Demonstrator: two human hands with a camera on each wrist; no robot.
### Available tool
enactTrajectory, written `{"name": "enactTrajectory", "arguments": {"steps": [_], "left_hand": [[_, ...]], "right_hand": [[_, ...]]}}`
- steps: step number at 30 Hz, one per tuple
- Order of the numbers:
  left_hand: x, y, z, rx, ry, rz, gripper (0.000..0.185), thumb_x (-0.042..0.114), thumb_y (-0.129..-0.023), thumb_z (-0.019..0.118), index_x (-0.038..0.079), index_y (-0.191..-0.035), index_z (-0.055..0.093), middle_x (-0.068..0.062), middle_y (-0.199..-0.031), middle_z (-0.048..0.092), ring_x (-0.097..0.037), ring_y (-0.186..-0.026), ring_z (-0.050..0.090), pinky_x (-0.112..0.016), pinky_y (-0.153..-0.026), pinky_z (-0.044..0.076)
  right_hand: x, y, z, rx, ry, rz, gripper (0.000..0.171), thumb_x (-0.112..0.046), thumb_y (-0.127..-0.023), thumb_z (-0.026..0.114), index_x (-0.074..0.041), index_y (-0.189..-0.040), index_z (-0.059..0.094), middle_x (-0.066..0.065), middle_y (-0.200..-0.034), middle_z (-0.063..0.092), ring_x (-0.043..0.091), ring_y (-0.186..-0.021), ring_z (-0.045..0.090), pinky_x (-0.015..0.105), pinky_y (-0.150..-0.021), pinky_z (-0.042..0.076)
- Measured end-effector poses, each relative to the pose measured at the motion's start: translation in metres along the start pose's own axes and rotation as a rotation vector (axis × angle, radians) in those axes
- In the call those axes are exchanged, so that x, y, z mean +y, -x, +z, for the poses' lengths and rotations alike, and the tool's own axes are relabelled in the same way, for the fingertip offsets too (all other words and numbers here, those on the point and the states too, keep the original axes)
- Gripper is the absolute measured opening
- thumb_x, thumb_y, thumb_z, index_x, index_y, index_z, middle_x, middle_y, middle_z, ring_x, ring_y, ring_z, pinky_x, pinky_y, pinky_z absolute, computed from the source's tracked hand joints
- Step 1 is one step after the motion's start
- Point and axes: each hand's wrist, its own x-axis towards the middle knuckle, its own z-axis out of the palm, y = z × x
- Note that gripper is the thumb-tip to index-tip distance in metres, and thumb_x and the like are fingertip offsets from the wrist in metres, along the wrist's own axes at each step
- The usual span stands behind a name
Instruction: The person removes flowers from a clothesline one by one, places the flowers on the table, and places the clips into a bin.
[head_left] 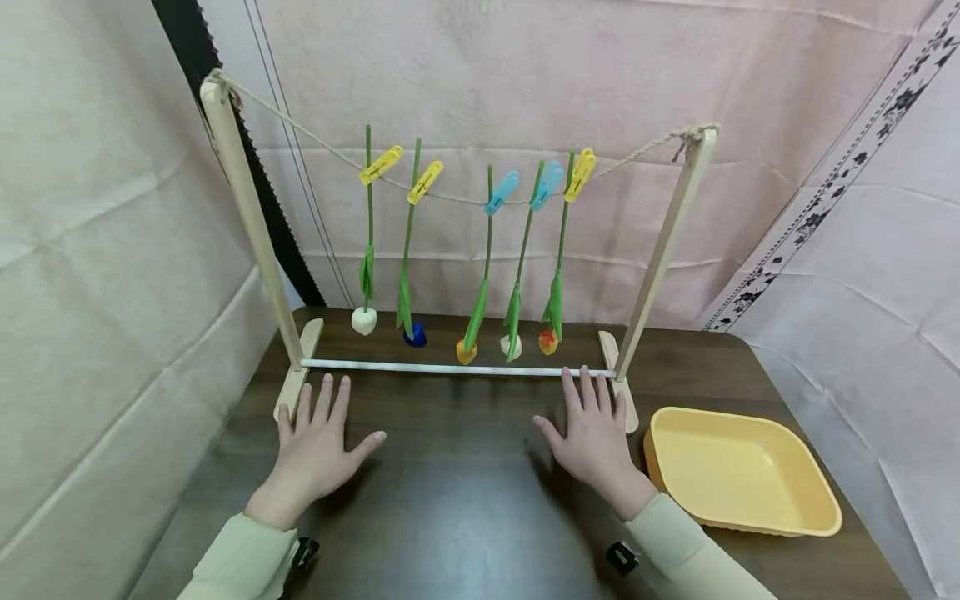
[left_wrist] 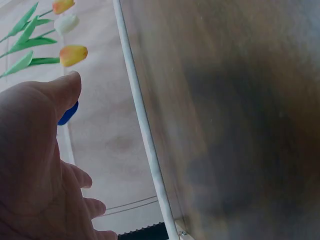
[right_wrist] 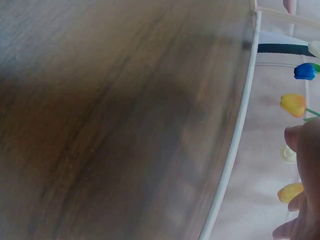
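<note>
Artificial tulips hang head down from a rope (head_left: 315, 137), fixed by yellow clothespins (head_left: 382, 165) and blue clothespins (head_left: 547, 185). From left to right hang a white tulip (head_left: 364, 321), a blue tulip (head_left: 415, 335), an orange-yellow tulip (head_left: 467, 351), a second white tulip (head_left: 512, 347) and an orange-red tulip (head_left: 549, 341). My left hand (head_left: 315, 454), fingers spread and holding nothing, is over the table near the left foot of the wooden frame. Opposite it, my right hand (head_left: 592, 437) spreads its fingers by the right foot, fingertips overlapping the white crossbar (head_left: 457, 368) in the head view.
Two wooden posts, the left post (head_left: 251, 221) and the right post (head_left: 663, 258), carry the rope above the dark wooden table (head_left: 450, 500). A yellow plastic basin (head_left: 742, 467) stands at the right. Pale cloth (head_left: 525, 75) hangs behind and at both sides.
</note>
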Motion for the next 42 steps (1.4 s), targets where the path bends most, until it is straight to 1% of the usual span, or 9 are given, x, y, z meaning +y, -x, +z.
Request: {"name": "enactTrajectory", "arguments": {"steps": [5, 9, 12, 15, 21, 24, 30, 37, 42], "left_hand": [[-0.006, -0.003, -0.004, -0.009, 0.082, -0.022, 0.107, 0.078, -0.084, 0.043, 0.01, -0.156, 0.0, -0.022, -0.159, -0.001, -0.052, -0.14, -0.006, -0.073, -0.102, -0.002], [-0.014, -0.012, -0.008, 0.066, 0.214, -0.032, 0.112, 0.073, -0.082, 0.055, 0.006, -0.155, 0.001, -0.025, -0.158, 0.006, -0.05, -0.14, 0.005, -0.071, -0.104, 0.011], [-0.02, -0.019, -0.011, 0.143, 0.34, -0.08, 0.115, 0.069, -0.08, 0.061, 0.008, -0.155, -0.001, -0.024, -0.157, 0.009, -0.047, -0.14, 0.014, -0.069, -0.103, 0.022], [-0.025, -0.025, -0.018, 0.205, 0.453, -0.151, 0.115, 0.066, -0.081, 0.064, 0.012, -0.156, -0.004, -0.021, -0.158, 0.008, -0.045, -0.14, 0.017, -0.067, -0.102, 0.026], [-0.033, -0.04, -0.033, 0.277, 0.691, -0.262, 0.111, 0.059, -0.083, 0.067, 0.019, -0.155, -0.007, -0.013, -0.16, 0.004, -0.038, -0.143, 0.014, -0.06, -0.109, 0.022], [-0.038, -0.049, -0.04, 0.3, 0.822, -0.333, 0.112, 0.059, -0.083, 0.066, 0.02, -0.155, -0.011, -0.01, -0.161, 0.001, -0.034, -0.144, 0.011, -0.053, -0.112, 0.022], [-0.051, -0.066, -0.048, 0.335, 0.939, -0.426, 0.113, 0.062, -0.082, 0.065, 0.021, -0.154, -0.013, -0.006, -0.161, -0.001, -0.028, -0.145, 0.008, -0.044, -0.114, 0.019], [-0.058, -0.077, -0.053, 0.393, 0.972, -0.362, 0.107, 0.054, -0.085, 0.067, 0.014, -0.156, -0.003, -0.012, -0.16, 0.009, -0.028, -0.144, 0.016, -0.04, -0.115, 0.018], [-0.062, -0.083, -0.06, 0.382, 0.946, -0.295, 0.099, 0.049, -0.089, 0.063, 0.012, -0.156, 0.0, -0.013, -0.16, 0.008, -0.028, -0.144, 0.014, -0.04, -0.116, 0.017]], "right_hand": [[0.002, -0.002, -0.006, -0.035, -0.107, 0.024, 0.089, -0.067, -0.09, 0.048, -0.011, -0.154, 0.023, 0.021, -0.155, 0.024, 0.043, -0.14, 0.02, 0.066, -0.107, 0.016], [0.005, -0.008, -0.02, -0.097, -0.425, 0.093, 0.089, -0.064, -0.091, 0.05, -0.007, -0.153, 0.021, 0.021, -0.152, 0.029, 0.038, -0.138, 0.028, 0.058, -0.108, 0.027], [0.009, -0.016, -0.033, -0.098, -0.623, 0.175, 0.089, -0.063, -0.09, 0.053, -0.007, -0.152, 0.022, 0.02, -0.149, 0.036, 0.034, -0.135, 0.035, 0.054, -0.105, 0.034], [0.015, -0.024, -0.043, -0.025, -0.68, 0.237, 0.088, -0.061, -0.089, 0.057, -0.008, -0.151, 0.024, 0.02, -0.144, 0.042, 0.034, -0.132, 0.04, 0.053, -0.103, 0.038], [0.032, -0.036, -0.057, 0.213, -0.801, 0.385, 0.091, -0.051, -0.086, 0.068, -0.005, -0.15, 0.021, 0.022, -0.136, 0.044, 0.034, -0.122, 0.045, 0.047, -0.101, 0.039], [0.042, -0.043, -0.064, 0.266, -0.821, 0.451, 0.096, -0.051, -0.085, 0.069, -0.005, -0.151, 0.017, 0.022, -0.135, 0.04, 0.034, -0.122, 0.042, 0.046, -0.1, 0.038], [0.062, -0.054, -0.071, 0.211, -0.803, 0.497, 0.101, -0.055, -0.085, 0.066, -0.007, -0.152, 0.009, 0.022, -0.139, 0.031, 0.036, -0.127, 0.035, 0.048, -0.103, 0.034], [0.071, -0.061, -0.073, 0.184, -0.742, 0.489, 0.098, -0.054, -0.086, 0.065, -0.003, -0.152, 0.012, 0.025, -0.138, 0.033, 0.038, -0.124, 0.037, 0.049, -0.102, 0.033], [0.073, -0.067, -0.075, 0.177, -0.719, 0.455, 0.096, -0.053, -0.088, 0.063, -0.002, -0.152, 0.013, 0.028, -0.14, 0.033, 0.04, -0.126, 0.036, 0.052, -0.104, 0.032]]}}
